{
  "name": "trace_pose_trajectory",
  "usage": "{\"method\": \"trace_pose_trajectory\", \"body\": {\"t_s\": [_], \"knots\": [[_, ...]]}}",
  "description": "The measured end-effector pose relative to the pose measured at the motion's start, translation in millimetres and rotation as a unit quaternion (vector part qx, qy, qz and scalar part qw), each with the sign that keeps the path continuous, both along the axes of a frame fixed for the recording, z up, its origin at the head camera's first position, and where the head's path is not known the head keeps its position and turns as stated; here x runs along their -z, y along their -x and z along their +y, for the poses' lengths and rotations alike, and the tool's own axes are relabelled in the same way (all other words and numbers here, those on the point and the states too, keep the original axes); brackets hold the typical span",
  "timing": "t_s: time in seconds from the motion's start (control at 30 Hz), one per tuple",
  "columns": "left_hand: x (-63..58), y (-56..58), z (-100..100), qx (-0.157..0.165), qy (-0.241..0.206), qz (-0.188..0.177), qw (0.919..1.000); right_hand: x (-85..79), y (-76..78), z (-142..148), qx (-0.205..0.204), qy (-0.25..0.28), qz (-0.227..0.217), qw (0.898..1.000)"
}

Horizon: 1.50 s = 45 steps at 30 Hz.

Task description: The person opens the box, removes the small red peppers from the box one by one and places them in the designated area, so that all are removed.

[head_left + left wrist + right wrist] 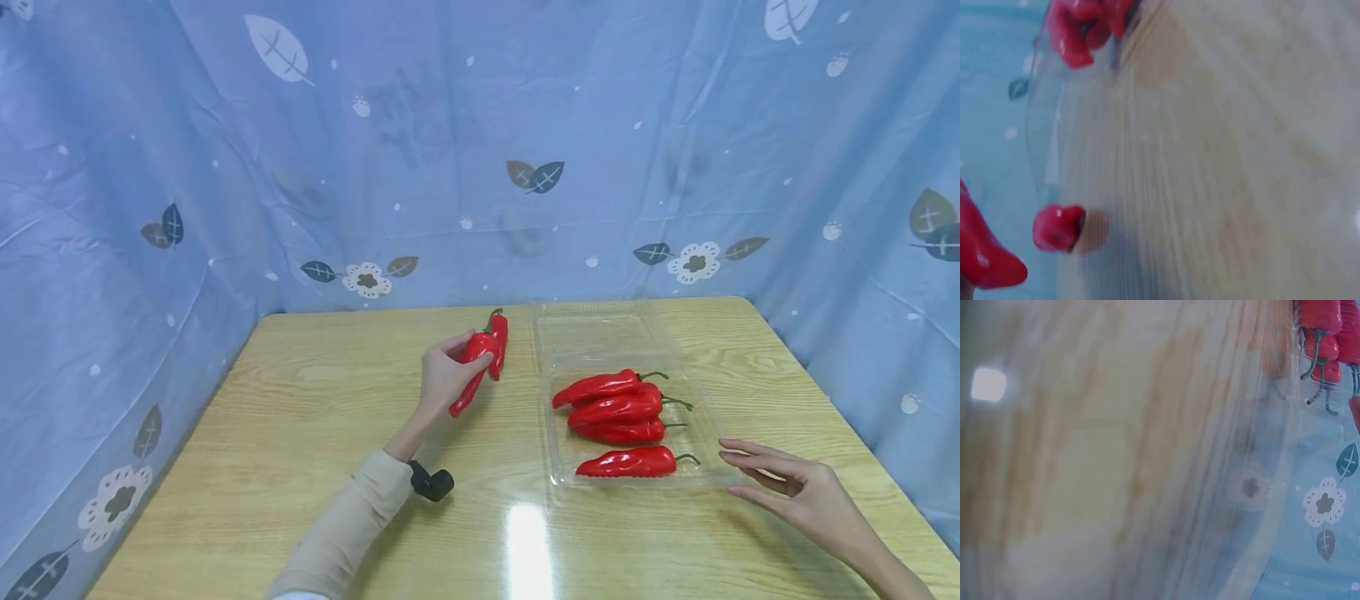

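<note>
My left hand [444, 377] pinches a long red chili pepper [467, 395] between thumb and fingers, its tip pointing down toward me. Just behind that one lies another red pepper [499, 333] on the wood. In the left wrist view the held pepper [985, 253] fills the lower left corner. A clear plastic container [557, 471] lies with its lid folded back, and several red peppers [618, 408] rest inside, stems to the right. At its near right corner, my right hand [806, 496] has its fingers loosely extended, fingertips right at the rim.
The pale wooden table [322, 417] meets a blue patterned curtain [465, 150] at the back and both sides. A small black object [432, 482] shows under the left wrist. The clear lid [592, 333] reaches to the table's back edge.
</note>
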<state>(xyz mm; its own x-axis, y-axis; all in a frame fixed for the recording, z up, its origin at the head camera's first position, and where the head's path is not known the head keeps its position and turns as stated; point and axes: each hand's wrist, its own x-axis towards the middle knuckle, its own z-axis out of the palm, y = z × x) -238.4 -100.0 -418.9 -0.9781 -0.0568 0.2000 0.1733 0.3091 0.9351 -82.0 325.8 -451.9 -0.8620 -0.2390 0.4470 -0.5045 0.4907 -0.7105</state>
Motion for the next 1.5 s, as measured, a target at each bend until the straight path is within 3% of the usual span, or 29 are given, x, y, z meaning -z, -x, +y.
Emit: {"method": "trace_pose_trajectory", "body": {"t_s": [0.27, 0.5, 0.6, 0.73, 1.0, 1.17, 1.5], "knots": [[5.2, 32.0, -8.0, -0.053, -0.023, 0.025, 0.998, 0.6, -1.1, 1.5, -0.007, 0.002, 0.003, 1.0], [12.7, 55.2, -11.1, -0.109, -0.074, -0.017, 0.9911, -1.0, -1.3, -1.5, 0.003, -0.002, 0.004, 1.0], [16.7, 63.3, -9.7, -0.117, -0.086, -0.034, 0.9889, -1.1, -1.8, -1.1, -0.001, -0.002, 0.005, 1.0], [23.4, 72.6, -7.3, -0.118, -0.1, -0.029, 0.9876, -0.9, -2.6, 0.1, -0.006, -0.001, 0.006, 1.0], [38.6, 84.4, -8.3, -0.146, -0.107, -0.045, 0.9824, -0.7, -1.1, -1.0, -0.017, 0.003, -0.002, 1.0], [44.7, 85.3, -8.8, -0.16, -0.095, -0.055, 0.981, -1.7, -0.4, -3.7, -0.014, -0.002, -0.005, 1.0], [44.7, 87.2, -2.0, -0.162, -0.079, -0.063, 0.9817, -2.9, -1.2, -2.4, -0.023, 0.007, -0.006, 1.0]]}}
